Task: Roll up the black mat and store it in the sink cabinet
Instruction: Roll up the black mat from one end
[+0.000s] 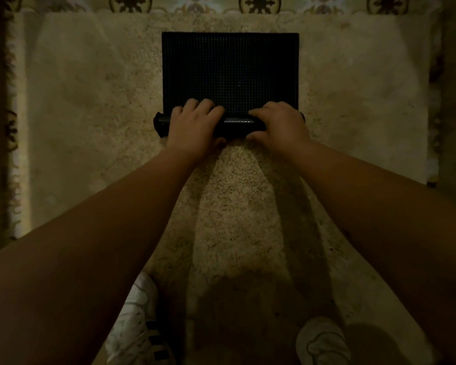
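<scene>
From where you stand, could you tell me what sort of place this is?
Probably a home floor, possibly a kitchen: a shaggy beige rug over patterned floor tiles, with both hands rolling a black mat. No sink cabinet is in view.

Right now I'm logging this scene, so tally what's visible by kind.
Black grid-textured mat, partly rolled: 1
Beige shaggy rug: 1
Bare hands on the roll, left hand and right hand: 2
White sneakers: 2
Total: 6

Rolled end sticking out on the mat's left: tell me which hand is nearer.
Left. The left hand grips the roll just beside that protruding end; the right hand grips near the opposite end.
</scene>
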The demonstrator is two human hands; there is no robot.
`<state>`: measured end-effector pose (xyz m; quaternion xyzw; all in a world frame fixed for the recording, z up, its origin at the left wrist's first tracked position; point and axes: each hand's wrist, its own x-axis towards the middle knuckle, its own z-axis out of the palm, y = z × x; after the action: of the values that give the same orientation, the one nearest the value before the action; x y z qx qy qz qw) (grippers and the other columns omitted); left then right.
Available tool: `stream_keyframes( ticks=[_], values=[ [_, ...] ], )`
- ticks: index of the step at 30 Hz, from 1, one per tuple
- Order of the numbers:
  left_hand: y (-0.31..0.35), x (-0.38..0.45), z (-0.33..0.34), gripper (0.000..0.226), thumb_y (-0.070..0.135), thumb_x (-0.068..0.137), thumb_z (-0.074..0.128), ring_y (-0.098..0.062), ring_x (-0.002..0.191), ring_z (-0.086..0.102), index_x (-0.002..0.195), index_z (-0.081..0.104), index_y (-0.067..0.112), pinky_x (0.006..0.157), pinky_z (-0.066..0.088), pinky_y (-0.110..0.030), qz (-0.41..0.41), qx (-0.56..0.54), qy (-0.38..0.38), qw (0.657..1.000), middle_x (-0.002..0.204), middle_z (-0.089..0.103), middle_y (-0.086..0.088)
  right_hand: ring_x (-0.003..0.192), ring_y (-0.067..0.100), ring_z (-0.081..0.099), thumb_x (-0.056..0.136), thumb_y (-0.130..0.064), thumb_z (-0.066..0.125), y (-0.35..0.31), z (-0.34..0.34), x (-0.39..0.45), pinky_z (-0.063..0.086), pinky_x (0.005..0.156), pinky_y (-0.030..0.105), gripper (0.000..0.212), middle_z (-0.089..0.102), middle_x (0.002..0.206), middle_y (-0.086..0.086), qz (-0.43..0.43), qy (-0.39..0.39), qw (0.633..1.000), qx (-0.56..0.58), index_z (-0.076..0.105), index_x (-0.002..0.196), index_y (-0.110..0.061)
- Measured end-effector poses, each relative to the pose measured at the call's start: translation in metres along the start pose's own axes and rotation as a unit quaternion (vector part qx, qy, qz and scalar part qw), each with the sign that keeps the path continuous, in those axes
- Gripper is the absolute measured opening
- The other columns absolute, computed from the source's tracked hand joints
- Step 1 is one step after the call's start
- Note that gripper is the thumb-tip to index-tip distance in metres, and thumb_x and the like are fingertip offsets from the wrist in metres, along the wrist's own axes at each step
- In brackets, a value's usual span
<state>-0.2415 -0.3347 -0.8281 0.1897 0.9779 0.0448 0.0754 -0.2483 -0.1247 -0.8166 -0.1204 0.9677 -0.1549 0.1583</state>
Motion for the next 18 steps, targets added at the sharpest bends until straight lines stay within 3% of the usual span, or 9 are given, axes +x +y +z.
stream_keyframes(
  ticks=[6,10,15,18],
  values=[
    [0.001,-0.009,0.0,0.055,0.042,0.081,0.066,-0.033,0.109,0.049,0.128,0.052,0.019,0.087,0.038,-0.046,-0.009,-0.038,0.0,0.999,0.123,0.057,-0.009,0.109,0.025,0.057,0.074,-0.051,0.072,0.0,-0.004,0.007,0.046,0.087,0.036,0.06,0.063,0.117,0.003,0.036,-0.055,0.998,0.014,0.059,0.127,-0.028],
    [0.001,-0.024,0.005,0.058,0.05,0.081,0.064,-0.031,0.108,0.052,0.129,0.054,0.02,0.086,0.039,-0.043,-0.004,-0.048,-0.005,0.999,0.122,0.059,-0.008,0.106,0.022,0.059,0.064,-0.054,0.078,0.005,-0.006,0.01,0.045,0.081,0.03,0.062,0.066,0.118,0.0,0.067,-0.141,0.986,0.062,0.064,0.12,-0.032],
    [0.013,-0.054,0.016,0.075,0.068,0.072,0.061,-0.03,0.103,0.055,0.129,0.05,0.022,0.085,0.042,-0.045,-0.005,-0.018,0.003,1.0,0.117,0.06,-0.004,0.109,0.023,0.057,0.06,-0.051,0.082,0.005,0.0,0.004,0.047,0.087,0.031,0.064,0.063,0.12,0.002,0.074,-0.211,0.968,0.111,0.066,0.118,-0.028],
    [0.017,-0.062,0.019,0.071,0.064,0.07,0.065,-0.03,0.098,0.057,0.128,0.047,0.025,0.082,0.044,-0.046,-0.011,-0.021,-0.003,1.0,0.11,0.062,-0.004,0.107,0.02,0.055,0.061,-0.049,0.083,0.005,0.005,-0.002,0.043,0.085,0.028,0.065,0.062,0.119,0.002,0.076,-0.255,0.955,0.131,0.066,0.119,-0.026]
  ],
)
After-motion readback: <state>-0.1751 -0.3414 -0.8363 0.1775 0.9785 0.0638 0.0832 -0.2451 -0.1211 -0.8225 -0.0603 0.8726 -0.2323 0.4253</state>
